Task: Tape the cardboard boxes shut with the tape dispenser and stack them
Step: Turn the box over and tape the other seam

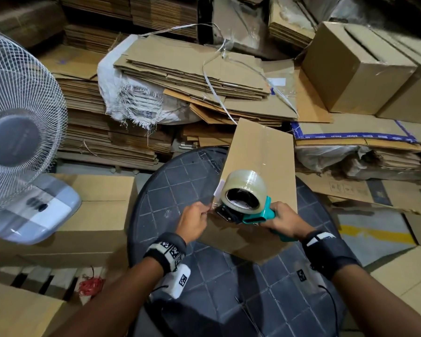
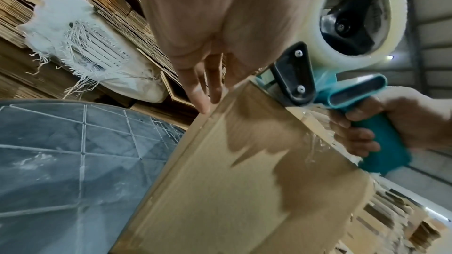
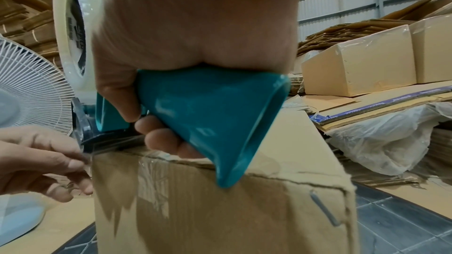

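Observation:
A tall cardboard box (image 1: 260,152) stands on the dark round table (image 1: 180,181), with clear tape running along its top face. At the near end of that face sits the teal tape dispenser (image 1: 246,198), carrying a clear tape roll (image 2: 354,16). My right hand (image 1: 283,220) grips its teal handle (image 3: 208,119), fingers wrapped underneath. My left hand (image 1: 195,221) is at the box's near left edge, by the dispenser's blade. There its thumb and forefinger pinch the clear tape end (image 3: 85,158) against the box corner (image 3: 102,161).
A white standing fan (image 1: 17,122) is at the left over a closed box (image 1: 100,210). Taped boxes (image 1: 355,69) sit at the back right. Piles of flattened cardboard (image 1: 192,71) and a white sack (image 1: 131,98) fill the far side. More boxes lie on the floor at right.

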Action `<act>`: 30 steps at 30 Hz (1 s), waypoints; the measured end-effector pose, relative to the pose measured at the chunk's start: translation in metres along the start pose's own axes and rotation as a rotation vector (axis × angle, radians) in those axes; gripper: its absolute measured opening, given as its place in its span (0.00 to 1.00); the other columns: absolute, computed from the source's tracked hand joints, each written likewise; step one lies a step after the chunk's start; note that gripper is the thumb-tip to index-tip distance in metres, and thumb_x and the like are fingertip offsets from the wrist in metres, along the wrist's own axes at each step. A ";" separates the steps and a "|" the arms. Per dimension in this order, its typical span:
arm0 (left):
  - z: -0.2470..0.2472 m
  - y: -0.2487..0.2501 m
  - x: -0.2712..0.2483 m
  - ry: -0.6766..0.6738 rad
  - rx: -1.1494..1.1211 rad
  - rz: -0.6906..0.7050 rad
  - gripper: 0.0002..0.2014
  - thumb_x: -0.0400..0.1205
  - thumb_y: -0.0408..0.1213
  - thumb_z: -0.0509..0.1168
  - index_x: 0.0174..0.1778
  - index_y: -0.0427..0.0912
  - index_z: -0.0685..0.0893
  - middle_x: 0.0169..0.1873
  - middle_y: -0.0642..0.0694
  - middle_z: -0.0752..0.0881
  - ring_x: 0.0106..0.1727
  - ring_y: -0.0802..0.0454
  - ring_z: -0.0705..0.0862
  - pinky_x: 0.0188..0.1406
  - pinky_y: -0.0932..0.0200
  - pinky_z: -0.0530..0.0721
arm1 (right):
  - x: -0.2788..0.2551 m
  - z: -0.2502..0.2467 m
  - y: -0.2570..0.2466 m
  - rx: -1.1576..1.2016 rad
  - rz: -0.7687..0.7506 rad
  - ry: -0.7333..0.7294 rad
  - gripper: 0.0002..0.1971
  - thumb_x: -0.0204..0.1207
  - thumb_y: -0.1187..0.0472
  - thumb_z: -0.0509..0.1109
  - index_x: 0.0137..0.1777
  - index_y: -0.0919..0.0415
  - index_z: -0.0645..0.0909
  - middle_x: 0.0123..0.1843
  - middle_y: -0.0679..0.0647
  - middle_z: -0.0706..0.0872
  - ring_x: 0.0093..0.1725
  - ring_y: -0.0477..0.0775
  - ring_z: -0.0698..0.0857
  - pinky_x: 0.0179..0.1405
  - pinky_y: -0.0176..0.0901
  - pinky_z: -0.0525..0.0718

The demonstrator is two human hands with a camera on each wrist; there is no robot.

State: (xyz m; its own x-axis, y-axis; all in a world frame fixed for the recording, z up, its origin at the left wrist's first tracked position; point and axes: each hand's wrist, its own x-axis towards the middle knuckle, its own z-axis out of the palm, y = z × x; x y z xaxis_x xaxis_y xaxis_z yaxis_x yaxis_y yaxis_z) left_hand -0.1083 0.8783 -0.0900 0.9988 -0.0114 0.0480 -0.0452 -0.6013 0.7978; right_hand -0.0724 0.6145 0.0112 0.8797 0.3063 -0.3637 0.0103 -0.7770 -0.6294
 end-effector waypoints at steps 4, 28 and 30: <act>0.008 -0.025 -0.010 -0.308 0.036 -0.157 0.25 0.88 0.27 0.53 0.82 0.46 0.74 0.85 0.37 0.62 0.88 0.39 0.55 0.87 0.47 0.56 | -0.001 0.001 0.000 0.008 0.006 -0.003 0.08 0.73 0.64 0.80 0.47 0.66 0.86 0.34 0.58 0.88 0.29 0.51 0.84 0.30 0.45 0.82; 0.023 0.015 0.009 0.104 -0.377 -0.422 0.11 0.76 0.33 0.66 0.45 0.40 0.94 0.38 0.36 0.92 0.38 0.44 0.86 0.42 0.42 0.86 | 0.004 -0.012 0.004 -0.216 -0.192 -0.062 0.13 0.73 0.52 0.79 0.50 0.60 0.87 0.45 0.58 0.91 0.45 0.57 0.88 0.48 0.56 0.85; 0.017 0.024 0.006 0.098 -0.411 -0.433 0.12 0.78 0.28 0.65 0.47 0.42 0.94 0.39 0.37 0.92 0.39 0.43 0.86 0.44 0.48 0.84 | 0.005 -0.013 0.002 -0.229 -0.218 -0.074 0.11 0.74 0.53 0.79 0.47 0.59 0.86 0.44 0.59 0.90 0.44 0.57 0.87 0.44 0.50 0.83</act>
State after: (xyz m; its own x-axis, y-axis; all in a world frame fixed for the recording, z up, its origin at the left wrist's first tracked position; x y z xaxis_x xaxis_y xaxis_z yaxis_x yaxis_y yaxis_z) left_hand -0.1028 0.8507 -0.0809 0.9223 0.2510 -0.2938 0.3420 -0.1763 0.9230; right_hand -0.0621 0.6070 0.0168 0.8081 0.5117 -0.2917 0.3089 -0.7899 -0.5298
